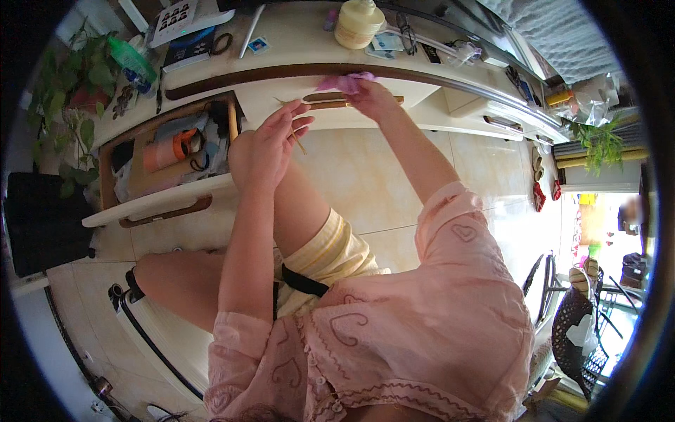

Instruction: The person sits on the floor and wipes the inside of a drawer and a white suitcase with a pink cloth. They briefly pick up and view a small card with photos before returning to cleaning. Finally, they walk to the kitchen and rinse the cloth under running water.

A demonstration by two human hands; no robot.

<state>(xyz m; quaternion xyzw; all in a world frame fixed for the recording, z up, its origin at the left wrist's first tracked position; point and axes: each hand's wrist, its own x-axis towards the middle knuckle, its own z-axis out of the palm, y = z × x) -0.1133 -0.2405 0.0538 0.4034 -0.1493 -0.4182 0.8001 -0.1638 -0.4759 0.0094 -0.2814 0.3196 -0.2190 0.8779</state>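
My right hand (pixel 373 100) reaches forward to the cabinet's front edge and grips a crumpled purple cloth (pixel 344 83). The cloth lies against the dark edge strip, just above a closed drawer's handle (pixel 327 104). Above my bent knee, my left hand (pixel 275 133) is raised with its fingers loosely curled. A thin yellowish strand (pixel 300 144) hangs from its fingers; whether it is string or a band is too small to tell. To the left of this hand is an open drawer (pixel 158 211) holding an orange item (pixel 172 149) and other mixed things.
On the cabinet top stand a cream tub (pixel 358 27), glasses (pixel 406 34), a green bottle (pixel 132 60) and a dark book (pixel 190 49). A leafy plant (pixel 77 91) hangs at the left. Red shoes (pixel 539 197) lie on the tiled floor (pixel 401 179) at right.
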